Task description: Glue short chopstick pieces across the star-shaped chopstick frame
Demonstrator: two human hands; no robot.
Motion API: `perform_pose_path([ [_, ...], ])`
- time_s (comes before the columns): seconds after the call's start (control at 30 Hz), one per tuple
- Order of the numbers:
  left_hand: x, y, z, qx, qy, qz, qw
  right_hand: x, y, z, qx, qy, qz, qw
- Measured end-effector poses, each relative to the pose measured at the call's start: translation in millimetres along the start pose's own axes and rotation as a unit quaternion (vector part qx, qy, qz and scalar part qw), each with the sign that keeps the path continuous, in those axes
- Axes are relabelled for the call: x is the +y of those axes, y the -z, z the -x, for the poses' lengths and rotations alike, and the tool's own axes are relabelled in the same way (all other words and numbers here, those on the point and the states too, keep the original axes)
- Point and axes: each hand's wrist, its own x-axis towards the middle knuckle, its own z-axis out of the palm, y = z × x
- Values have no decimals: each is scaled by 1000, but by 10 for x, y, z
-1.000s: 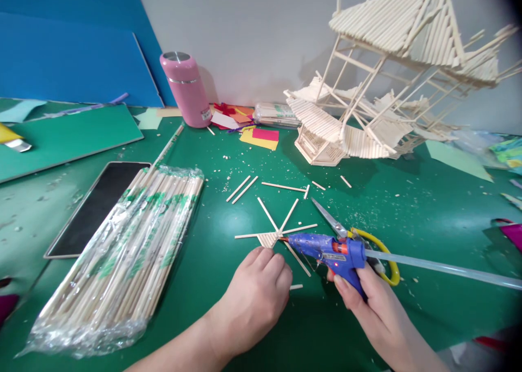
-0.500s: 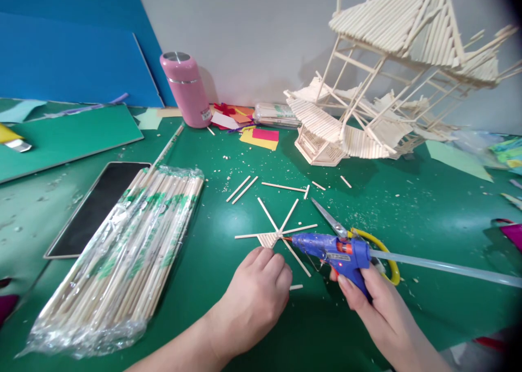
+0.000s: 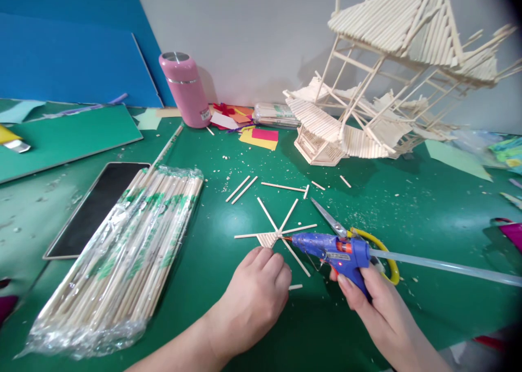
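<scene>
Grasping the blue glue gun (image 3: 350, 255) by its handle, your right grip (image 3: 375, 296) is wrapped around it, and the nozzle points left toward the middle of the stick star (image 3: 268, 240); whether the tip touches, I cannot tell. A clear glue stick (image 3: 444, 267) runs from the gun's back, above and to the right of that grip. Your left grip (image 3: 259, 293) is curled at the star's near edge, its fingertips hidden, so I cannot tell whether they pinch anything. The star lies flat on the green surface (image 3: 326, 328) just beyond your left grip, one of its gaps filled with short sticks. A short stick (image 3: 296, 287) shows just right of that grip. Yellow-handled scissors (image 3: 329, 218) lie beyond your right grip, partly behind the gun. Well left of your left grip is a plastic bag of sticks (image 3: 134, 247), overlapping a phone (image 3: 92, 214). Far beyond your right grip stands a stick house (image 3: 383, 26).
</scene>
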Motion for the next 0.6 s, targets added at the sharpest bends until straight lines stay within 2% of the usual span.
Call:
perform_pose_path([
  [0.6,1,8,-4,-7,1,-2,1000,24,-6,16,1,-3,13,1000],
])
